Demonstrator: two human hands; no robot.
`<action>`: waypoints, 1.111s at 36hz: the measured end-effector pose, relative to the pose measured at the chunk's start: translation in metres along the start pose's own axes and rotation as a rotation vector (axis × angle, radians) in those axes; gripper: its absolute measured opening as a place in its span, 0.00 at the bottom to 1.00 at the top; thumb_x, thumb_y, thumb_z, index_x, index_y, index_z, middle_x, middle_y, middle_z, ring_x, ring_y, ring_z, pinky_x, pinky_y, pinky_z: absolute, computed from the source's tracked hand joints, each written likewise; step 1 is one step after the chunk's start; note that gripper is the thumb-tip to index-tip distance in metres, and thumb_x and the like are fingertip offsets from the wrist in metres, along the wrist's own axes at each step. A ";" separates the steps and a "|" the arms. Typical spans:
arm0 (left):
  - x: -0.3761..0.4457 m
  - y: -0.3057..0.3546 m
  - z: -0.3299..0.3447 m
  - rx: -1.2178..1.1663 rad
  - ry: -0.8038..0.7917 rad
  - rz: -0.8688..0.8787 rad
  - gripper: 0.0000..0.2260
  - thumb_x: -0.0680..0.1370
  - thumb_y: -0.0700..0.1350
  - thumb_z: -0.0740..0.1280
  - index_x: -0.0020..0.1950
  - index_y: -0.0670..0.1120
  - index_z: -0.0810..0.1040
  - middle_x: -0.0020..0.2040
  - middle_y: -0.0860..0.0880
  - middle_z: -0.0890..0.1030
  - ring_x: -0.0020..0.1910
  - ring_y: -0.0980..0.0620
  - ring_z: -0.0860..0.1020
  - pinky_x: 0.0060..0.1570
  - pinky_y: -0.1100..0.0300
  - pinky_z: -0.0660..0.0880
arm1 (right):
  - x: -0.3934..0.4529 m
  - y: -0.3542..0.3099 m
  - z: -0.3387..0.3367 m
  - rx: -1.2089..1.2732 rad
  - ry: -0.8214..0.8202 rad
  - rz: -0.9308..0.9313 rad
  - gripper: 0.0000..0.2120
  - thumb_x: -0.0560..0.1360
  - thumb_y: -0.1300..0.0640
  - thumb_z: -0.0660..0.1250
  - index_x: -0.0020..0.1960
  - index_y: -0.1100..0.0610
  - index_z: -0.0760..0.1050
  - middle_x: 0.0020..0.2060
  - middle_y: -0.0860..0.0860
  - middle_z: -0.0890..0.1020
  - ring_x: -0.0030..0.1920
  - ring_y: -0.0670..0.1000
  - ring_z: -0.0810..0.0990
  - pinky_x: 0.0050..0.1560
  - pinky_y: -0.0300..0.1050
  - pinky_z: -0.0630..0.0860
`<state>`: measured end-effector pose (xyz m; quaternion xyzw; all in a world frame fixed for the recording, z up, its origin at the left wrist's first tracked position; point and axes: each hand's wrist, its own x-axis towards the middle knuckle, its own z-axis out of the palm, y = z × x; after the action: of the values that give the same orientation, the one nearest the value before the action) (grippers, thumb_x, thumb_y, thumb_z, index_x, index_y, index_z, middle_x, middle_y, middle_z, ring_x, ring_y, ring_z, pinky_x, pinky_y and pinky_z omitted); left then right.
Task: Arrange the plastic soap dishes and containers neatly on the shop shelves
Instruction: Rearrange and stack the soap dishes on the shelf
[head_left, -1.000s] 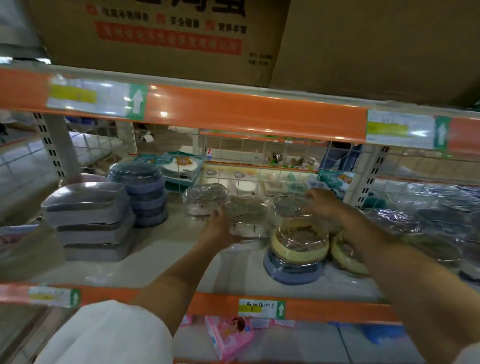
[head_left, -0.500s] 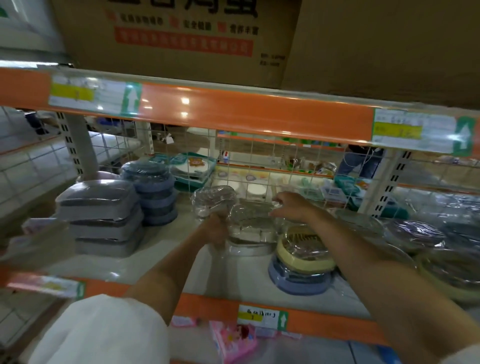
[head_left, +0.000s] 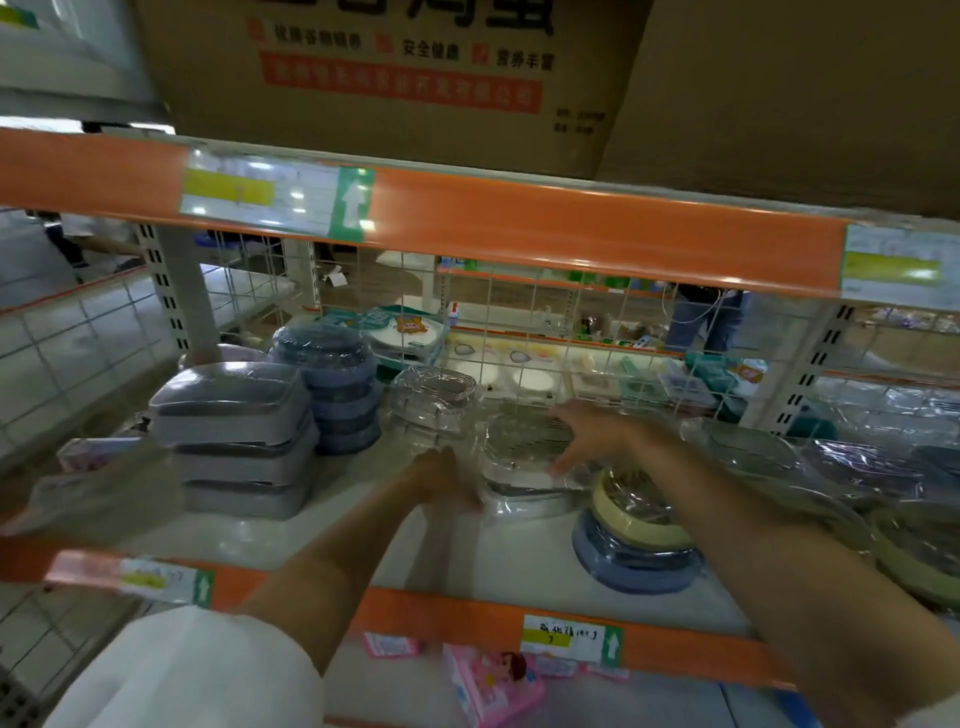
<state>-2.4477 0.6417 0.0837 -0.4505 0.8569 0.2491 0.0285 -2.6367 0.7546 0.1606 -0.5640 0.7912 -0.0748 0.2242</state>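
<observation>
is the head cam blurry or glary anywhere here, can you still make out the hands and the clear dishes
Head view: motion blur smears the left hand, right hand and the orange shelf edge; ceiling lights glare off the price label and the wrapped clear soap dish; wide-angle distortion bows the shelves.

I see clear soap dishes (head_left: 524, 457) wrapped in glossy, crinkly plastic film. Left of them, grey containers (head_left: 239, 441) look matt plastic under shiny wrap. Shelf (head_left: 260, 535) surface smooth, slightly glossy; cardboard box (head_left: 395, 78) above is matt brown.
</observation>
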 end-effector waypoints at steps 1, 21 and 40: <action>-0.001 0.005 0.004 0.009 -0.028 0.025 0.39 0.69 0.59 0.73 0.71 0.39 0.65 0.68 0.42 0.72 0.65 0.43 0.72 0.63 0.52 0.71 | 0.000 0.000 0.000 -0.005 0.003 0.001 0.40 0.69 0.56 0.77 0.75 0.54 0.61 0.69 0.54 0.68 0.60 0.56 0.74 0.52 0.49 0.78; 0.021 0.023 0.009 -0.112 0.329 0.094 0.14 0.78 0.50 0.65 0.57 0.41 0.77 0.49 0.42 0.82 0.49 0.44 0.80 0.46 0.55 0.76 | 0.034 0.000 0.013 -0.092 0.218 0.080 0.27 0.72 0.51 0.74 0.66 0.61 0.71 0.62 0.58 0.73 0.59 0.56 0.74 0.53 0.44 0.71; 0.020 0.044 -0.006 0.133 0.367 0.110 0.29 0.74 0.65 0.65 0.62 0.42 0.75 0.54 0.43 0.80 0.54 0.44 0.79 0.52 0.52 0.77 | -0.018 0.094 -0.048 -0.268 0.062 0.273 0.22 0.78 0.62 0.62 0.72 0.61 0.67 0.69 0.58 0.71 0.65 0.57 0.73 0.62 0.46 0.71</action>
<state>-2.4930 0.6442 0.1012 -0.4381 0.8855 0.1070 -0.1119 -2.7341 0.7977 0.1728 -0.4738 0.8698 0.0450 0.1304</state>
